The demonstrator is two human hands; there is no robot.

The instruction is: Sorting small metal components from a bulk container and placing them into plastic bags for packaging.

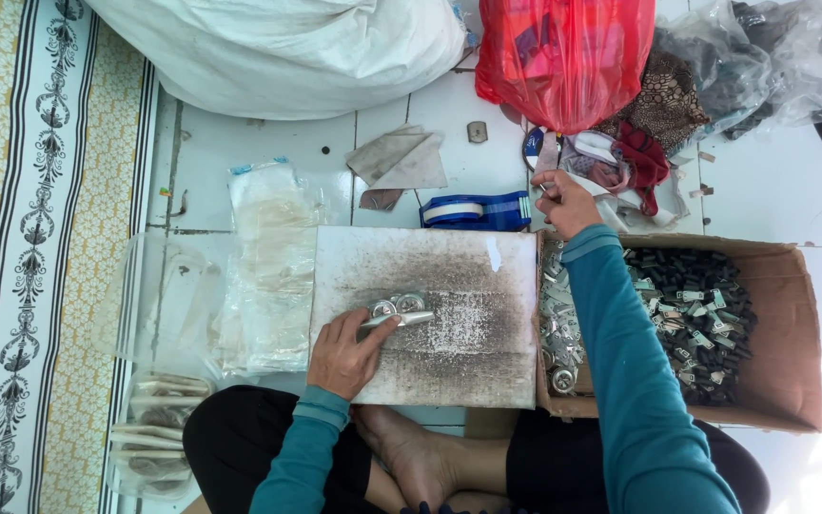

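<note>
On the board [449, 366] across your lap, your left hand [349, 354] pins a small cluster of silver metal pieces [397, 307]: two round ones lie side by side, and a flat strip sits under your fingertips. That grip is pressed together on the strip and holds it flat against the stained surface. The work looks to be at a holding stage, with the pieces kept in place while your other hand is away.

Just right of the board, the cardboard box [782, 333] holds more silver parts [556, 324] along its near wall and a heap of dark parts [696, 314] in the middle. To the left, clear plastic bags [268, 266] lie on the floor.

Farther out, your right hand [563, 202] reaches past the box's far corner to the edge of a cloth pile [620, 157], beside a blue tape dispenser [476, 211]. Its fingers are curled, but whether they pinch anything cannot be told from here. Beyond sit a red bag [563, 57] and a white sack [287, 48].

As I judge it, the next move calls for keeping your left hand steady, since the loose round pieces could slide.
</note>
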